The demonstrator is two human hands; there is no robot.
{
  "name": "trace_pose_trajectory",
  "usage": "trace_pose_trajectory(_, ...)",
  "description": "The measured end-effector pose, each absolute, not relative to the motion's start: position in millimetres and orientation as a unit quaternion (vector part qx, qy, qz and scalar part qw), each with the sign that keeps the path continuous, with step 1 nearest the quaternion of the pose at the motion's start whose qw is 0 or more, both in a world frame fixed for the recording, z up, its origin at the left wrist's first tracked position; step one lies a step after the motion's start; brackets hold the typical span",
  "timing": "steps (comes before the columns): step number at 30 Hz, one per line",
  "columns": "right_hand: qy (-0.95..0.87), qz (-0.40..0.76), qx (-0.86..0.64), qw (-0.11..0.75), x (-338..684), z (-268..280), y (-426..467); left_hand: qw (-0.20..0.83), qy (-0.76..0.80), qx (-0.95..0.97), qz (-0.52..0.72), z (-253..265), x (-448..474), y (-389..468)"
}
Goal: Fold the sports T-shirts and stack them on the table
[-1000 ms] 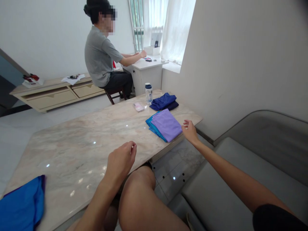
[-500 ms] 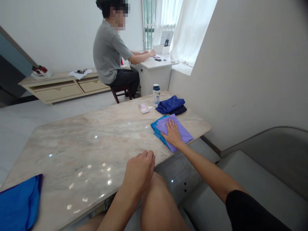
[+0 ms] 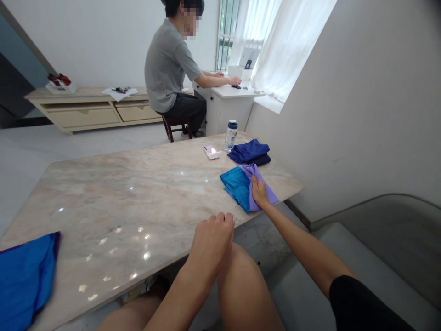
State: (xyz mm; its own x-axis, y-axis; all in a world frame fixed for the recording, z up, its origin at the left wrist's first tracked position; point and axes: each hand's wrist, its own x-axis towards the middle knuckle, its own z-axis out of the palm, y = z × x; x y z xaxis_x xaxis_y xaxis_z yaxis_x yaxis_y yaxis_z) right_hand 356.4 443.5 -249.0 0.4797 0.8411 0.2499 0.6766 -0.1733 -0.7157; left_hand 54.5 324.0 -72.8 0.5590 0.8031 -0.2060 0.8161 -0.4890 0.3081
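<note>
My right hand (image 3: 259, 191) grips the edge of a folded purple cloth (image 3: 265, 196), with the thumb on top and the fingertips hidden. The purple cloth is bunched toward the right and lies partly over a folded turquoise-blue cloth (image 3: 237, 184). Near the table's front edge, by my knee, my left hand (image 3: 214, 236) is closed with its fingers curled down; no object shows in it. Just behind the two cloths lies a dark blue folded cloth (image 3: 250, 150) on a navy one (image 3: 262, 160).
On the marble-patterned table (image 3: 138, 197) stand a clear water bottle (image 3: 231, 136) and, beside it, a pale pink phone (image 3: 211, 152). A bright blue folded cloth (image 3: 25, 278) lies at the left front. Beyond the table, a person (image 3: 168, 69) sits at a white desk (image 3: 232, 103).
My right hand has gone from lying flat on the purple cloth to gripping it. The purple cloth has been pulled to the right, uncovering more turquoise cloth. The view has shifted slightly.
</note>
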Motion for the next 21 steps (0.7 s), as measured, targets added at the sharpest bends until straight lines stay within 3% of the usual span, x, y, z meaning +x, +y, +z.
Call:
trace_pose_trajectory(4, -0.503, 0.089, -0.761, 0.4, 350.3, -230.2, 452.9, 0.19, 0.461, 0.866, -0.023, -71.6, 50.8, 316.3)
trace_pose_trajectory(10, -0.702, 0.076, -0.697, 0.127, 321.0, -227.0, 456.0, 0.203, 0.472, 0.857, -0.034, -67.5, 36.6, 304.9)
trace_pose_trajectory(14, -0.721, -0.036, -0.676, 0.148, 321.8, -232.2, 452.0, 0.217, 0.486, 0.846, -0.018, -67.4, 20.1, 297.7)
trace_pose_trajectory(21, -0.694, -0.04, -0.709, 0.116, 332.5, -268.9, 441.8, 0.241, 0.499, 0.832, -0.035, -67.8, 3.6, 297.2)
